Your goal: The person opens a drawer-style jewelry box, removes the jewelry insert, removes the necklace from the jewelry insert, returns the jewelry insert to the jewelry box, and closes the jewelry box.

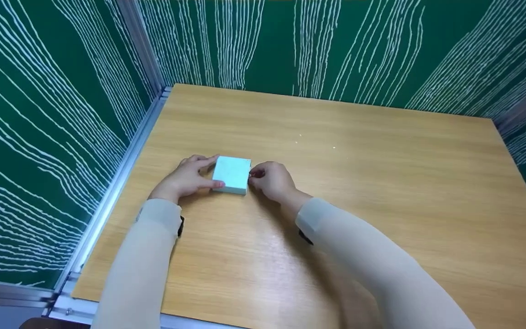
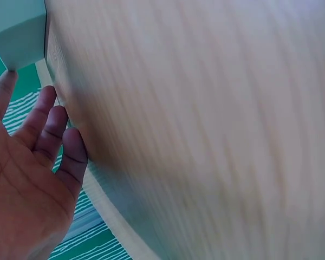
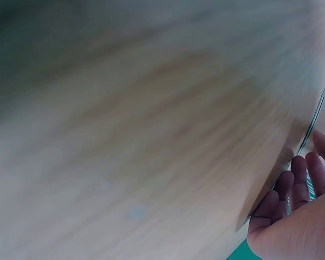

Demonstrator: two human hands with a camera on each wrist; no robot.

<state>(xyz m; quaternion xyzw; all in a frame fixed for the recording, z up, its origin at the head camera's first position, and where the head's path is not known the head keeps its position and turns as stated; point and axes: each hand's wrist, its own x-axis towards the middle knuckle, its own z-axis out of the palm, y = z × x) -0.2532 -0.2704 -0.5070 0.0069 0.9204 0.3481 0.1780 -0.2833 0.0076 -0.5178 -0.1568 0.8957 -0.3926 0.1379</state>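
Observation:
A square light-blue box [image 1: 231, 172] lies flat on the wooden table. My left hand [image 1: 189, 177] holds its left side, thumb on the near left corner and index finger at the far left corner. In the left wrist view, one fingertip of the left hand [image 2: 30, 162] touches the corner of the box [image 2: 21, 35], while the other fingers rest by the tabletop. At the right side of the box, my right hand [image 1: 272, 179] pinches a small reddish tab [image 1: 251, 174], mostly hidden by the fingers. The right wrist view shows the right hand [image 3: 295, 203] with curled fingers near the tabletop.
The wooden table [image 1: 381, 183] extends far to the right. Several tiny pale specks [image 1: 334, 147] lie beyond the right hand. Green panels with white wavy lines [image 1: 272, 50] stand along the back and sides, and a metal rail [image 1: 121, 183] runs along the left edge.

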